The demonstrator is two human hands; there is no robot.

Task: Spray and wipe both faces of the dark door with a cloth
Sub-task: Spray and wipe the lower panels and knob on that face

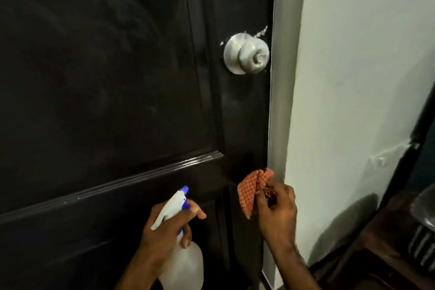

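I am watching 2 hands working low on the door (106, 77), which is filling most of the view and is sitting shut against the grey frame (280, 101). The left hand (164, 231) is wrapping its fingers around the neck of the spray bottle (182, 263), with 1 finger stretching forward over the trigger, I judge so that a squeeze can come without regripping. The blue nozzle (184, 189) is sitting just above those fingers and is aiming at the door's lower panel, close to the surface.

The right hand (276, 209) is pinching the orange checked cloth (253, 187), bunching it between thumb and curled fingers. The cloth is sticking up past the fingertips and touching the door's edge right where it is meeting the frame, probably because that seam is the strip being wiped. The silver knob (246, 53) is sitting well above both sets of fingers. I judge only this 1 face is being dealt with so far; the other face is hidden.
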